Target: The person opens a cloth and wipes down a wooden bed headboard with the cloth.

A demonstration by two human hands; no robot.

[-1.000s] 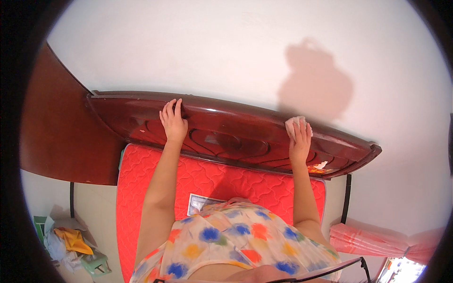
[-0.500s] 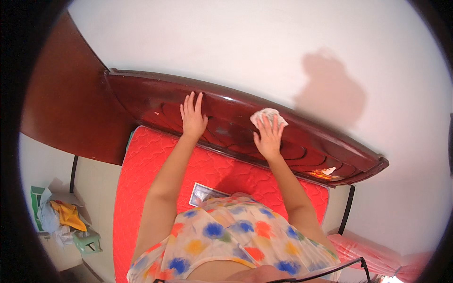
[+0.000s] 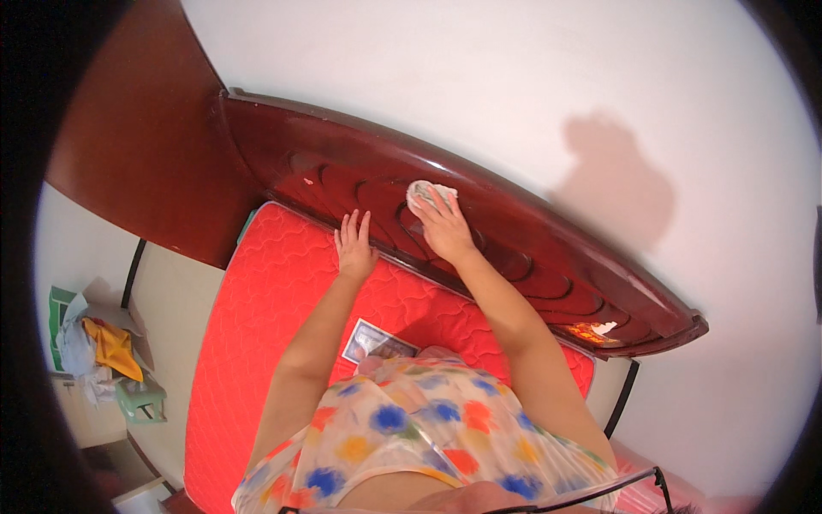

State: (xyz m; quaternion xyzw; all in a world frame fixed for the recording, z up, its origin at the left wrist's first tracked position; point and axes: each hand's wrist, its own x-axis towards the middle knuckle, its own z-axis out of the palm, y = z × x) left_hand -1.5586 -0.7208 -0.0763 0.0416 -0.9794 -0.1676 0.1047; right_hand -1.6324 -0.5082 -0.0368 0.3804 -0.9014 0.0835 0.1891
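My right hand [image 3: 446, 226] presses a crumpled white cloth [image 3: 422, 196] against the face of a dark red-brown wooden headboard [image 3: 505, 218]. Its fingers reach over the cloth, which partly hides under them. To the left and lower down, my left hand [image 3: 354, 247] is open with fingers spread, at the headboard's bottom edge where it meets the mattress. Whether its fingertips touch the wood I cannot tell. Curved grooves run along the headboard, and a torn orange and white sticker [image 3: 595, 332] is on its right end.
The red quilted mattress [image 3: 248, 343] lies below, with a flat rectangular packet [image 3: 377, 340] near my body. A tall brown wooden panel [image 3: 145, 137] stands at the left. Beyond it a green stool [image 3: 141, 401] and a yellow cloth [image 3: 114, 347] are on the left.
My right hand has slid the cloth leftward along the headboard. My left hand has dropped from the board's upper face to its lower edge. The view has tilted somewhat.
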